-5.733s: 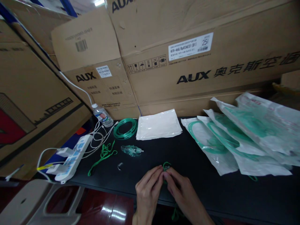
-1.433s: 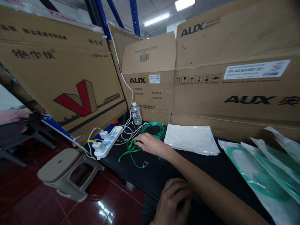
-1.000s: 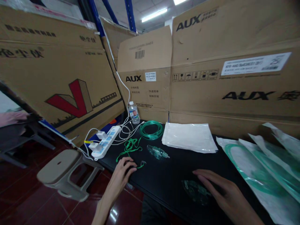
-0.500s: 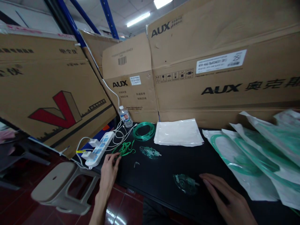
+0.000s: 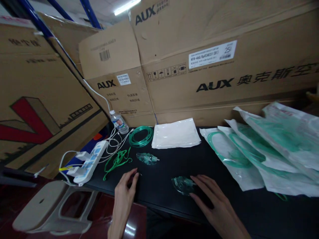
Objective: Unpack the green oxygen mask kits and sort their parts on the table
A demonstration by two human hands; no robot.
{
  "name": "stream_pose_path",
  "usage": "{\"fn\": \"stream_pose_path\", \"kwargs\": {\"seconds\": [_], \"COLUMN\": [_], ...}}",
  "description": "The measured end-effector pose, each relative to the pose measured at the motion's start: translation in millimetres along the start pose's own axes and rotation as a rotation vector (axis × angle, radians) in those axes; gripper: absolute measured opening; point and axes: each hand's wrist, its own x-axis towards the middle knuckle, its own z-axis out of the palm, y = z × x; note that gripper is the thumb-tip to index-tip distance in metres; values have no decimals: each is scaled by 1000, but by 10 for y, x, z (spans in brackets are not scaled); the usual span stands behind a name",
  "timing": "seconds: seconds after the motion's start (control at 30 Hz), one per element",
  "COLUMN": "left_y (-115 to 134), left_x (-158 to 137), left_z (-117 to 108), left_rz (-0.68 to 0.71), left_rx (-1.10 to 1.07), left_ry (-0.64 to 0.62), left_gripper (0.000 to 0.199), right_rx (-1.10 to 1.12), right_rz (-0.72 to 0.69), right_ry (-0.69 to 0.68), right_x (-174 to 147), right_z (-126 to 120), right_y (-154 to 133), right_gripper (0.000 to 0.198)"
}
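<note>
My left hand [image 5: 126,187] is at the table's front edge, thumb and index finger pinched together on a small bent clear-looking strip [image 5: 140,174], whose end pokes out past the fingertips. My right hand [image 5: 211,196] reaches over the right end of a clear green oxygen mask [image 5: 183,185]. Its thumb and fingers are spread to either side of the mask's connector, touching or almost touching it. A second green mask [image 5: 147,158] lies farther back. Left of that is a tangled green elastic strap [image 5: 118,161], with coiled green tubing [image 5: 141,136] behind.
A stack of white plastic bags [image 5: 176,134] lies at the back. Packed bags with green tubing [image 5: 239,156] fill the right side. A power strip [image 5: 92,162] with plugs and cables and a water bottle [image 5: 119,122] are left. Cardboard boxes [image 5: 171,89] wall the back; a stool [image 5: 42,202] stands below.
My left hand has left the green strap, moving right to the small strip and pinching it. My right hand has come left to the nearer mask. The view has swung right.
</note>
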Motion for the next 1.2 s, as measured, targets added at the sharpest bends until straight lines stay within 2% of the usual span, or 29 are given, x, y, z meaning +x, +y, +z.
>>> {"fn": "stream_pose_path", "kwargs": {"seconds": [0.13, 0.2, 0.3, 0.4, 0.5, 0.63, 0.8, 0.9, 1.07, 1.2], "left_y": [247, 445, 722, 874, 932, 995, 1066, 1085, 1061, 1034], "left_x": [-123, -224, -345, -370, -334, -319, -357, -364, -379, -418], "left_z": [37, 122, 339, 559, 674, 668, 631, 640, 672, 682], "left_rz": [8, 23, 66, 96, 87, 51, 73, 56, -64, -256], "left_rx": [-38, -89, -185, -203, -237, -371, -554, -633, -730, -833], "left_ry": [70, -24, -257, -357, -396, -422, -425, -395, -380, -414], "left_gripper": [36, 33, 30, 30, 21, 16, 17, 18, 29, 43], "right_rx": [3, 7, 16, 33, 72, 204, 388, 442, 665, 757], "right_rz": [-13, -14, -6, 3, 31, 137, 288, 400, 525, 525], "right_ry": [9, 23, 37, 24, 14, -50, -121, -173, -271, -235], "right_x": [9, 19, 21, -3, -14, 62, 171, 193, 249, 258], "right_z": [25, 47, 100, 145, 124, 3, -44, -28, -95, -121], "right_y": [-31, -45, -40, -15, -31, -182, -335, -336, -367, -394], "right_gripper": [36, 34, 32, 31, 33, 47, 30, 33, 39, 32]}}
